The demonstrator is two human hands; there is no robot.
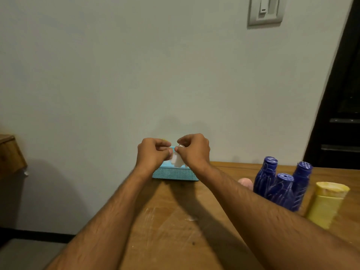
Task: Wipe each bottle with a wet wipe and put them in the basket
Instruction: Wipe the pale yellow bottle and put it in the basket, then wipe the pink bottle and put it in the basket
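Observation:
My left hand [153, 152] and my right hand [193, 151] are raised together above the light blue perforated basket [175, 174] at the table's far edge. Both pinch a small white wet wipe [177, 159] that hangs between their fingertips. Something yellow peeks out behind my left hand; I cannot tell what it is. Three dark blue bottles [283, 184] with white markings stand bunched together on the right. A yellow bottle [326, 203] stands at their right. The basket's inside is hidden by my hands.
A pink object [245, 182] lies partly hidden behind my right forearm, left of the blue bottles. The wooden table [171, 227] butts against a pale wall. A dark doorway [342, 114] is at the right, a wooden cabinet [9, 152] at the far left.

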